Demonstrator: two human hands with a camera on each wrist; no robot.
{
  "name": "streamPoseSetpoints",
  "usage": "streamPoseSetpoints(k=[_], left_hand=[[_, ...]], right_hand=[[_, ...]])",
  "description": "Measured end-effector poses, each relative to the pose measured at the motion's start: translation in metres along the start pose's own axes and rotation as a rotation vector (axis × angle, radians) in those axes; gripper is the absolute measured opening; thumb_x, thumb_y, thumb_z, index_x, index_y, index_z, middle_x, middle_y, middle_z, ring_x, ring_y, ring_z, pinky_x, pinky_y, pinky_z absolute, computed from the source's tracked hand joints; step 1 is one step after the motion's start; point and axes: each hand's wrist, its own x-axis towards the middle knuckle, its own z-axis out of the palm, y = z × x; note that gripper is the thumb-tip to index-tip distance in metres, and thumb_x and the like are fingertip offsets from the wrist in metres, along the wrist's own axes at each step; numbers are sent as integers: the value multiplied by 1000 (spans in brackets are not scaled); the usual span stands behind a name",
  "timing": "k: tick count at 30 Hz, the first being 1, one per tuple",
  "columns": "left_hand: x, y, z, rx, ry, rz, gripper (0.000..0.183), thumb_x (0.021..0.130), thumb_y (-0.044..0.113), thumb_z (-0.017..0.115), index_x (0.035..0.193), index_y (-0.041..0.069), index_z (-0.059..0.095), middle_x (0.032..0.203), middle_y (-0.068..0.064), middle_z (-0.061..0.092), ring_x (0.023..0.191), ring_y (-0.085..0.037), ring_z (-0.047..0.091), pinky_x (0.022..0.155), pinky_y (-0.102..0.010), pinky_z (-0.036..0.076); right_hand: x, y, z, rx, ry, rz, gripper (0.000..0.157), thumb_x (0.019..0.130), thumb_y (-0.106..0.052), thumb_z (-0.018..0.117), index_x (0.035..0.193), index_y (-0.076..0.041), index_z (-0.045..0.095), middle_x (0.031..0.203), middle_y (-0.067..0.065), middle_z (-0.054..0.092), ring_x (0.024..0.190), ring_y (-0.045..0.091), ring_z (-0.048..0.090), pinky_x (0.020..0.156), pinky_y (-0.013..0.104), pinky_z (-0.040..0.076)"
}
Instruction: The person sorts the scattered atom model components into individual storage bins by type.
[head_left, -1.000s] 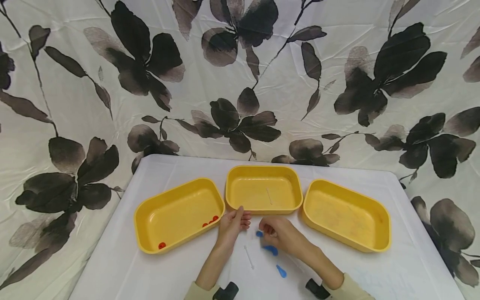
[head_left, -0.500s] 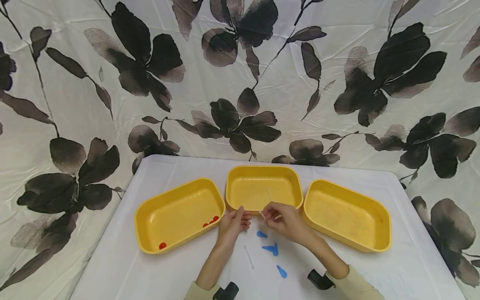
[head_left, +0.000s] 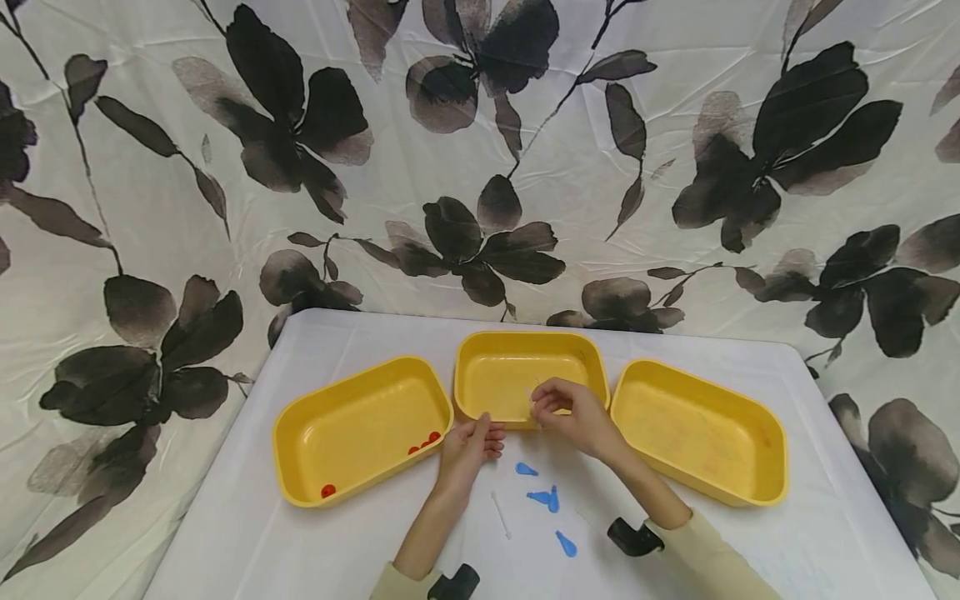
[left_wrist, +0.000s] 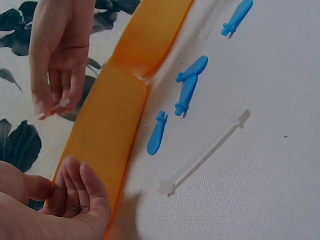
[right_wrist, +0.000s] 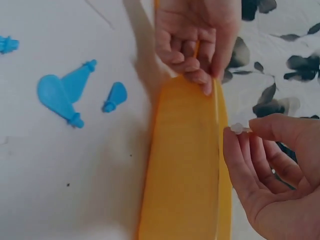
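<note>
Slender Stick, Slender Margin: A Fingertip Pinch Above the Yellow Tray

Seen through my remote feed, the right hand (head_left: 573,414) holds a thin white stick (right_wrist: 239,128) between thumb and forefinger near its knobbed end, apparently above the near side of the middle tray (head_left: 491,379). The contact is small and the stick looks smooth, so I judge that a slight twist of the fingertips could let it swivel or drop, perhaps outside the rim.

Just beside, the left hand (head_left: 465,450) is at the tray's near rim, fingers loosely curled; whether it pinches the rim I cannot tell. Should it press down or pull, the tray could shift under the stick, and the two hands are near enough to bump.

On the white table (head_left: 225,533) below, four blue pieces (left_wrist: 156,134) lie loose, two overlapping, near two more white sticks (left_wrist: 200,152). I see a risk that a low sleeve (head_left: 712,554) or wrist camera (head_left: 635,537) scatters them.

Farther out, the left tray (head_left: 352,425) holds small red pieces (head_left: 328,491); the right tray (head_left: 697,433) stands well apart from the left hand.
</note>
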Motion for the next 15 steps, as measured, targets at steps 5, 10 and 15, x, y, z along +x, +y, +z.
streamPoseSetpoints(k=[5,10,15], left_hand=[[-1,1,0,1,8,-1,43,110,29,50,113,-11,68,95,-11,69,77,-12,62,74,-24,58],[-1,1,1,13,23,-18,42,110,30,51,113,-9,69,95,-10,69,78,-13,63,75,-24,58],[0,1,1,20,29,-23,42,109,30,52,113,-8,70,94,-8,70,78,-13,64,76,-24,59]], right_hand=[[10,0,-1,49,33,83,18,94,-5,74,109,3,68,97,11,70,87,23,67,81,19,56],[21,4,1,77,69,129,20,94,-7,75,110,4,68,99,15,70,86,25,67,77,16,54],[31,9,4,107,99,162,18,93,-4,75,108,5,68,95,15,70,81,22,67,74,18,56]])
